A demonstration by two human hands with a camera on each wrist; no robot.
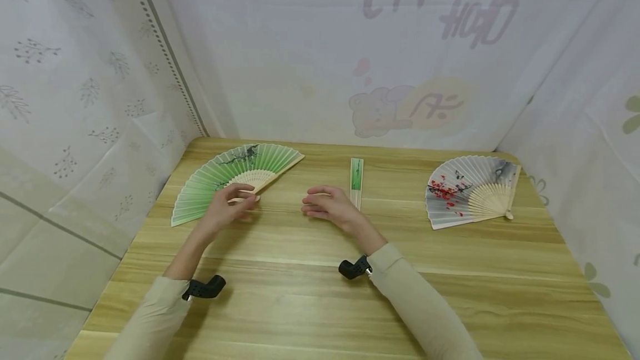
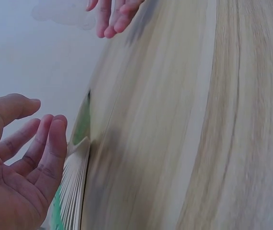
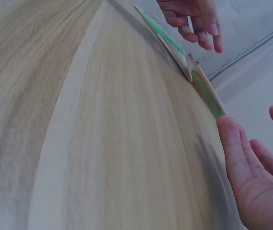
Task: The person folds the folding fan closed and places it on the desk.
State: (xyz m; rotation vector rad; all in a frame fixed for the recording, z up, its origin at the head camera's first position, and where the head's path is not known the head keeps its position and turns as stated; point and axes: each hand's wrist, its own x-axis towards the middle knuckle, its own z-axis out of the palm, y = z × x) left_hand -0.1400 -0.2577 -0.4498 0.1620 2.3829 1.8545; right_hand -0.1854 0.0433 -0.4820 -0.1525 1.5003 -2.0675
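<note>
A spread green folding fan (image 1: 220, 174) with a dark branch print lies at the back left of the table. Over its pivot end hovers my left hand (image 1: 227, 209), fingers loosely bent and holding nothing. My right hand (image 1: 332, 208) is held above the table with relaxed fingers, also without anything in it. Just behind that hand lies a folded green fan (image 1: 357, 174), its lower end partly hidden. In the left wrist view, the bare ribs of the spread fan (image 2: 75, 187) show beside my left fingers (image 2: 55, 148). The right wrist view shows my right thumb and fingers apart.
A spread grey-white fan (image 1: 447, 193) with red blossoms lies at the back right of the wooden table (image 1: 290, 304). Printed cloth (image 1: 280, 60) hangs behind the table and on both sides. Each wrist wears a black camera mount (image 1: 205, 288).
</note>
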